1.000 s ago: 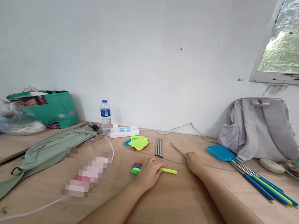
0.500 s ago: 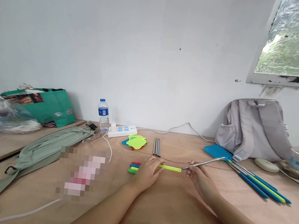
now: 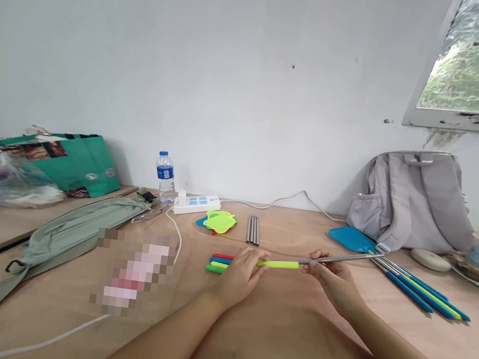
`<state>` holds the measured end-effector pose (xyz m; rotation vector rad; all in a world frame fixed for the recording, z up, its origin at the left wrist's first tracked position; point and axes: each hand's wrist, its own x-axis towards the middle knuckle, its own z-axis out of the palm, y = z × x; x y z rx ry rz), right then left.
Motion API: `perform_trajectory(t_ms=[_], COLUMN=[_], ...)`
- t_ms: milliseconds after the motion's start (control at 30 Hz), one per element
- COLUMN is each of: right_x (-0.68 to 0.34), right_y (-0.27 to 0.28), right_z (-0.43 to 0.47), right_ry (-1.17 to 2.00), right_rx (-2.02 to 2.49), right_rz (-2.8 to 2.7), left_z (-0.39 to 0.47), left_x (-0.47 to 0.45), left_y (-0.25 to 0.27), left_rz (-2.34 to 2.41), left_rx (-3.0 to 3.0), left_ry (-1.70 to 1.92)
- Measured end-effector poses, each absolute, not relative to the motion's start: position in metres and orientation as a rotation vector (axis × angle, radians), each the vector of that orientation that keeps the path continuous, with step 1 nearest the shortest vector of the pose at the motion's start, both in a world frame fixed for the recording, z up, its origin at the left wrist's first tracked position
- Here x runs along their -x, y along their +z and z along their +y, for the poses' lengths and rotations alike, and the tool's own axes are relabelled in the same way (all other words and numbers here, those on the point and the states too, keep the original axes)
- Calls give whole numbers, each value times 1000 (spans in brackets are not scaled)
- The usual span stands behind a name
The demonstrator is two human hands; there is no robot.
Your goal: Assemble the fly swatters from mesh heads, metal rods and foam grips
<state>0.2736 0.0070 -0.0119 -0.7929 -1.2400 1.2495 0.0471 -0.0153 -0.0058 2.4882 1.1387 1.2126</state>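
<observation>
My left hand (image 3: pixel 241 274) pinches the yellow sleeve (image 3: pixel 278 264); my right hand (image 3: pixel 331 276) pinches the metal rod (image 3: pixel 339 258), whose tip now seemingly enters the sleeve, mid-table, apart before.

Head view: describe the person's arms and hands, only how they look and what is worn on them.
Both forearms enter from the bottom edge, bare as far as the frame shows: no sleeves, gloves or watch in view. The left hand and right hand show no rings or bracelets that can be made out. Fingers are slim; nails look short and unpainted, though too small to be sure.
</observation>
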Motion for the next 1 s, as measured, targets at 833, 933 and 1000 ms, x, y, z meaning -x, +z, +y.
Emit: perform_trajectory(t_ms=[833, 933, 1000], right_x=[-249, -244, -243], right_y=[-6, -12, -17], right_z=[-17, -19, -19], right_ry=[1556, 1574, 1552], right_rx=[545, 548, 555], right_rz=[-1426, -1455, -1463], left_z=[-52, -55, -56], left_x=[-69, -72, -72], left_y=[10, 10, 11], left_rz=[1143, 1212, 1229], left_rx=[-2594, -2546, -2551], left_ry=[636, 660, 651])
